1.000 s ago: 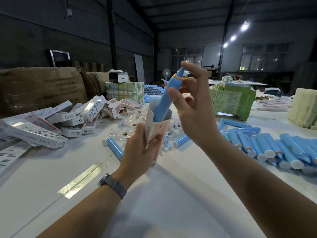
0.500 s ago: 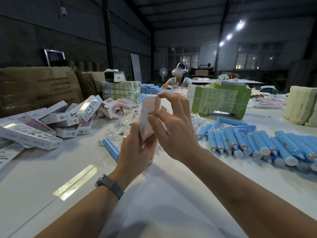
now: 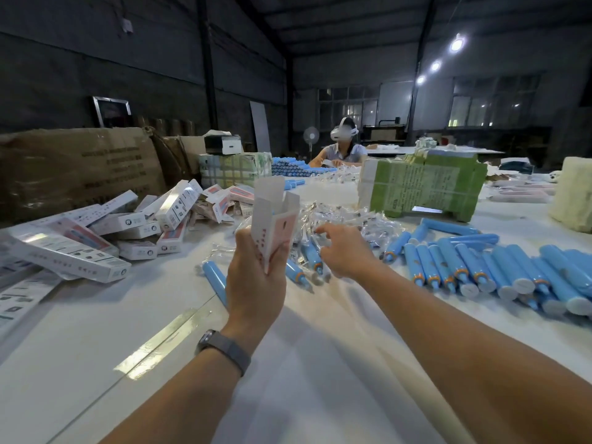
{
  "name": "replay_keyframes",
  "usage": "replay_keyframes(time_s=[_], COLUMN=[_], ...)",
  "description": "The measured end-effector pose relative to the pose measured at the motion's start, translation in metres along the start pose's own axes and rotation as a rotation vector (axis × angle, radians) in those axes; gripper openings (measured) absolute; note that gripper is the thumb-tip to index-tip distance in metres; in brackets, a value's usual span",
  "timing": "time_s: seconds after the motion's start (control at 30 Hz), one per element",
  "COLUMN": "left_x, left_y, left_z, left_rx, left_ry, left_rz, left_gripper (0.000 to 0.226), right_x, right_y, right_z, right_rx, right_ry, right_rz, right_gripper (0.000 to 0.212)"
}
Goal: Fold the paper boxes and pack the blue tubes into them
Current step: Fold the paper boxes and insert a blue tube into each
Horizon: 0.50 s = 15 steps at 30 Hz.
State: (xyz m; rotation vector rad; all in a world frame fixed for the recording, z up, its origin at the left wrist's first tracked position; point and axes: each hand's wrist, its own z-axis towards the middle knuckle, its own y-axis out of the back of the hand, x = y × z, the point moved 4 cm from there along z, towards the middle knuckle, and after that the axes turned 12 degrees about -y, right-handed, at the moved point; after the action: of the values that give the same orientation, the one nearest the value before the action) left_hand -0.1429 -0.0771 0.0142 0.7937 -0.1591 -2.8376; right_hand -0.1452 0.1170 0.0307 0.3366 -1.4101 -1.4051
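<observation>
My left hand grips an upright white and pink paper box with its top flaps standing open. The tube inside it is hidden. My right hand reaches forward over a heap of clear plastic packets, fingers loosely curled and blurred, and I cannot see anything held in it. Several blue tubes with orange collars lie in a row on the white table to the right. One more blue tube lies just left of my left hand.
A pile of packed white boxes lies at the left, before brown cartons. A green bundle of flat boxes stands behind the tubes, and a pale block at the far right. Another person sits at the table's far end.
The blue tube went down into the box, out of sight. My right hand left the box top and moved forward and down toward the plastic packets.
</observation>
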Motion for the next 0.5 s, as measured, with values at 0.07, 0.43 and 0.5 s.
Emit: replay_keyframes(time_s=[0.07, 0.43, 0.5], left_x=[0.003, 0.005, 0.003], left_y=[0.0, 0.0, 0.0], left_z=[0.0, 0.001, 0.001], left_rx=[-0.012, 0.001, 0.016], left_ry=[0.013, -0.012, -0.019], left_rz=[-0.006, 0.004, -0.009], left_gripper=[0.036, 0.04, 0.038], right_x=[0.003, -0.008, -0.012], right_y=[-0.01, -0.022, -0.014], right_z=[0.014, 0.035, 0.031], right_rx=[0.026, 0.127, 0.014], right_ry=[-0.018, -0.002, -0.016], right_rz=[-0.138, -0.335, -0.23], right_gripper=[0.048, 0.024, 0.026])
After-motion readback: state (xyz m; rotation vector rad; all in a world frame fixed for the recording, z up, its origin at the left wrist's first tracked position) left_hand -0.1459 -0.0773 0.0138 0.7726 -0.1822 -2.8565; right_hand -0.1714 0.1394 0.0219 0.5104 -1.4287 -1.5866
